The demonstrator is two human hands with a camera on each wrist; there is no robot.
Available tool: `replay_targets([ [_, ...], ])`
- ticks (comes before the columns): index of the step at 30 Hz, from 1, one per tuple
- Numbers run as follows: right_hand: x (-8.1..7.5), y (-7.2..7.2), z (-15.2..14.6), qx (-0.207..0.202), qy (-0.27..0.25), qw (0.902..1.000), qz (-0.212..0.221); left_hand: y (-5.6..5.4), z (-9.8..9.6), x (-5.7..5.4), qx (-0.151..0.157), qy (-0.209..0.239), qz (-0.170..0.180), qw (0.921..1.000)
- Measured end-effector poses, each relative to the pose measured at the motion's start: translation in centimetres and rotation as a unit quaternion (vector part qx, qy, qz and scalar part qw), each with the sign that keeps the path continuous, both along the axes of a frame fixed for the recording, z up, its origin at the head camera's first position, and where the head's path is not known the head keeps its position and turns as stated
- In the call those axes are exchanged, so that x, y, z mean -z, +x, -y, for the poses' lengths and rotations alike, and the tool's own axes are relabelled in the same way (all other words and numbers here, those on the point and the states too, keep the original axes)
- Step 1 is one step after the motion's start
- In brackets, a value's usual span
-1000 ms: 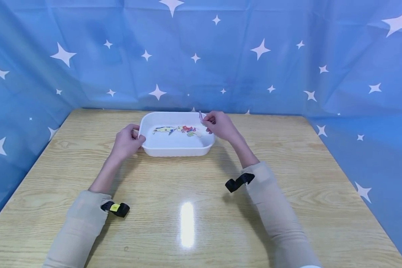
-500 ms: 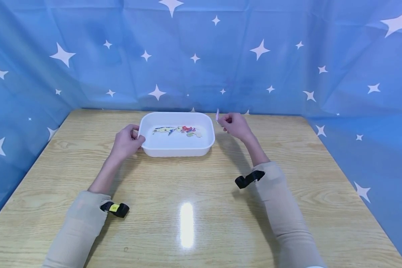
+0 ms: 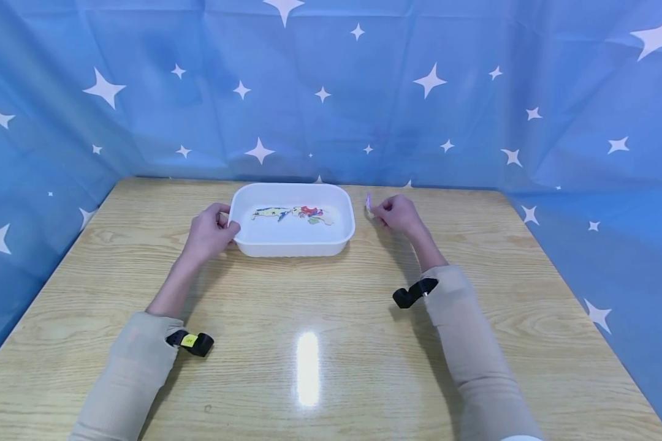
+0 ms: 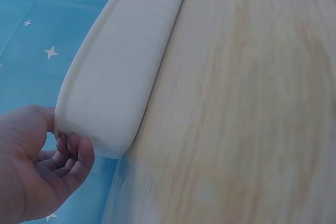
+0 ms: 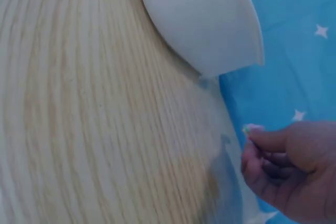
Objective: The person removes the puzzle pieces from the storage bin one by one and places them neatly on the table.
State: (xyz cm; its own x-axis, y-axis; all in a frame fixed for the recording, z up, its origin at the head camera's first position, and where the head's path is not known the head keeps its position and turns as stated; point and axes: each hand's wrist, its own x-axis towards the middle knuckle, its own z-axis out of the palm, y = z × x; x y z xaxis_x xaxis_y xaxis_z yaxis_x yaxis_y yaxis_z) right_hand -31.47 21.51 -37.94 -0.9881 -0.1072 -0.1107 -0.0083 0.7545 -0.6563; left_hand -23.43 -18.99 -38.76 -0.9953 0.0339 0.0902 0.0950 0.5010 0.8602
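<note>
A white rectangular tray [image 3: 289, 250] stands near the table's back edge. My left hand [image 3: 208, 233] grips its left end, thumb and fingers on either side of the rim; the left wrist view shows curled fingertips [image 4: 79, 148] against the outer wall. Flat, colourful cutout-like pieces [image 3: 310, 212], yellow, blue and red, lie on the tray's floor. To the right of the tray, my right hand [image 3: 401, 214] pinches a small thin purple piece [image 3: 368, 201] upright between thumb and finger. Its exact kind is too small to tell. The hand is apart from the tray, just above the table.
The wooden table [image 3: 254, 343] stretches toward me and to both sides, with a bright light reflection [image 3: 308, 369] near its front. A blue curtain [image 3: 331, 122] with white stars hangs behind and at both sides.
My right hand has moved right from over the tray's right end, carrying the small purple piece out beside it, then lowered a little. The left hand and the tray have stayed put.
</note>
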Motion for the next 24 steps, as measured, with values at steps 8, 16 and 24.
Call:
replay_targets([
  [8, 0.7, -0.4, 0.0, -0.005, 0.009, 0.9997, 0.020, -0.1, 0.0, 0.1, 0.001, -0.001, -0.004, 1.0000],
  [16, 1.0, -0.4, 0.2, -0.003, 0.009, 0.9997, 0.021, 0.0, 0.0, 0.0, 0.002, 0.000, -0.002, 1.0000],
  [24, 1.1, -0.3, 0.0, 0.001, 0.002, 0.9998, 0.020, 0.0, 0.0, 0.0, 0.004, 0.004, -0.003, 1.0000],
])
